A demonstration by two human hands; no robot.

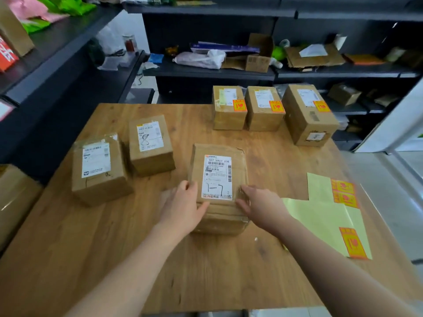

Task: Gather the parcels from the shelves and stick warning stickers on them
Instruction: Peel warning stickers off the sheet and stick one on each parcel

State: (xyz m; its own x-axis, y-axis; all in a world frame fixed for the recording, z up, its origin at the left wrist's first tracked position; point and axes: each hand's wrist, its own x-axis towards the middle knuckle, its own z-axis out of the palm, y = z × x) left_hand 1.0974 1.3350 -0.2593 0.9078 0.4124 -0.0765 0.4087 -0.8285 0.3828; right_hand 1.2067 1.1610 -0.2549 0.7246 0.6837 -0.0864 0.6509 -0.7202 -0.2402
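Wooden table (274,156) before dark shelves (206,73); fingers (188,186) of left hand (183,202) and right hand (258,204) clasp middle parcel (217,175).

One wide-angle camera sits on the person's head and faces forward and steeply down over the wooden table (229,271), near enough that the tabletop fills most of the frame. The left hand (183,207) and right hand (261,205), at the sides of a parcel (217,177), fall around mid-frame. Dark shelves (206,73) close off the far top, their lines bowed by the lens
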